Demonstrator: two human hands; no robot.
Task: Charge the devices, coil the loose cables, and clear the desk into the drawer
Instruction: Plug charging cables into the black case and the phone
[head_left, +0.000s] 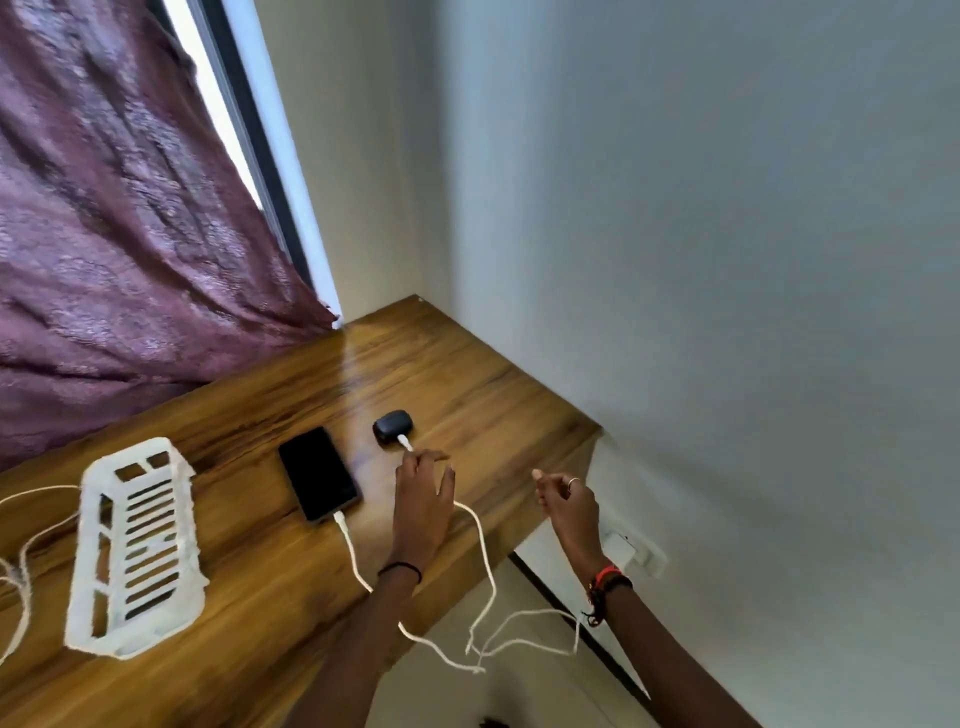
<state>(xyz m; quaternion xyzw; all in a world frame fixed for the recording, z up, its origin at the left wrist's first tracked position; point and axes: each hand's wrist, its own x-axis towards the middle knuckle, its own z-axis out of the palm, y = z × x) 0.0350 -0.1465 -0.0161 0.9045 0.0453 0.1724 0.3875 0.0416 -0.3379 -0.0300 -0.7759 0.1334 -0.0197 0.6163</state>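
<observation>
Earbud case (392, 427) sits mid-frame on desk (457, 374), its cable (481, 540) under flat, straight-fingered left hand (423, 499), phone (318, 474) just left, right hand (569, 501) loosely curled, empty.

From the bottom of the frame the left forearm (358, 644) ran up to the centre, where the left hand (423, 501) lay palm down, fingers stretched forward and slightly spread. Right of it the right forearm (665, 654) angled up-left, the right hand (566, 501) hovering, fingers loosely curled, gripping nothing.
</observation>
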